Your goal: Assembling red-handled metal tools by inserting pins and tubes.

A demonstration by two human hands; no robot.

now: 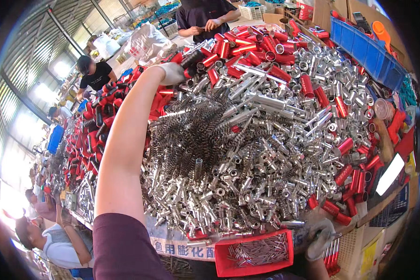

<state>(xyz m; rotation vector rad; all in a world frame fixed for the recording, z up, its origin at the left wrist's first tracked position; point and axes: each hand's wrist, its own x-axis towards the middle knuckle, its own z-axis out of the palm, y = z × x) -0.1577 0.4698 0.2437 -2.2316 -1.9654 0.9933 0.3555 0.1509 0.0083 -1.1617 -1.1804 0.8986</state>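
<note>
At the bottom of the frame we are seeing our right hand (320,238), gloved in grey-white, curling at the near edge of the worktop (172,242) just right of a shallow red tray (221,261) of thin metal pins. The fingers are bent, and whether they are closing on anything we cannot tell. A bundle of red tubes (332,256) is standing just beside that hand, at the lower right.

Moving upward, a heap of silver metal fittings (266,154) is filling the middle of the frame, leaving almost no bare surface. A dark tangle of coil springs (191,135) is lying on its left half.

Our left arm is stretching from the lower left across the pile's left edge. At the upper centre, our gloved left hand (171,73) is closing around a dark cylindrical handle (192,59), at the border between the springs and the red sleeves (247,44).

Farther up, a blue crate (364,51) is lining the upper right edge. Another person (205,16) is standing at the top, and more are sitting along the left rim.
</note>
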